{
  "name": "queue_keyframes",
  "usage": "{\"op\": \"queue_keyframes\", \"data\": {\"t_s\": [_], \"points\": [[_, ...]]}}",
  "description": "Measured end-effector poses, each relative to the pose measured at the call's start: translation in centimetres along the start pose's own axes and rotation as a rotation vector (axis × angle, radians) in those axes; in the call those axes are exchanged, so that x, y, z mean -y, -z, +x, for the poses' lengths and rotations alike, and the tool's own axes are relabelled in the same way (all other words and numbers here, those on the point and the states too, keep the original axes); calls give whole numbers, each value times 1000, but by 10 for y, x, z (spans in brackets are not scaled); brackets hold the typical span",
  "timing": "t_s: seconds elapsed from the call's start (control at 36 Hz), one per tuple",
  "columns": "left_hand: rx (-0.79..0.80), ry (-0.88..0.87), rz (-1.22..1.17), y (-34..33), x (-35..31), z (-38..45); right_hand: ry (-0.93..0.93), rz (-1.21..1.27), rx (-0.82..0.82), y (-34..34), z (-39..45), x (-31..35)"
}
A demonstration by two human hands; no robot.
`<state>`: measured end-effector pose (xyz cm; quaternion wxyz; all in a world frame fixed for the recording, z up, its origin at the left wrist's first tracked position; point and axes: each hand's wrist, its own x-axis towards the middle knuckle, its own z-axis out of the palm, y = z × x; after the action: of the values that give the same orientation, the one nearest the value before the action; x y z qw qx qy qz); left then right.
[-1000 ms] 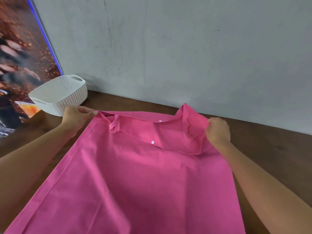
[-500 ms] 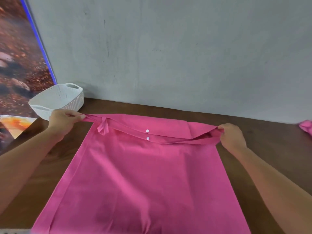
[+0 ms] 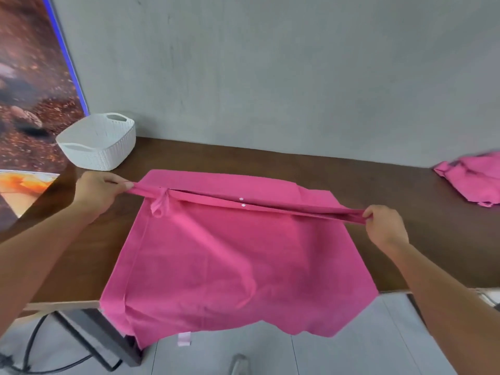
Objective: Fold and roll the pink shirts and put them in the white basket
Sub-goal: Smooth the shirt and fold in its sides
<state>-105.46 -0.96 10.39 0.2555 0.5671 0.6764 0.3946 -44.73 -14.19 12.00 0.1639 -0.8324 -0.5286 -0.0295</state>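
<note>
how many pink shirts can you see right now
2. One pink cloth shirt lies spread mid-table, its near edge hanging over the front, pinched at the far fold by the left hand and right hand. A second crumpled pink shirt sits at the table's right, partly cut off; more may lie beyond.

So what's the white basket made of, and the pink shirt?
The white basket looks like moulded plastic, matt, with a woven-pattern wall and cut-out handles. The pink shirt looks like thin woven cloth, perhaps cotton: it creases, drapes limply over the table edge and has small white snap buttons.
</note>
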Motion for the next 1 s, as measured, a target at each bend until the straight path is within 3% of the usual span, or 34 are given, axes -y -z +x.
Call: {"op": "queue_keyframes", "data": {"t_s": [0.31,0.5,0.72,1.0], "points": [[128,-23,33,8,32,-41,3,72,-101,4,-70,-29],[158,-33,33,12,34,-67,-20,45,-14,4,-95,-43],[96,110,9,9,35,-104,53,-48,109,0,-109,-76],[83,235,-53,3,20,-178,180,-142,94,-8,-130,-134]]}}
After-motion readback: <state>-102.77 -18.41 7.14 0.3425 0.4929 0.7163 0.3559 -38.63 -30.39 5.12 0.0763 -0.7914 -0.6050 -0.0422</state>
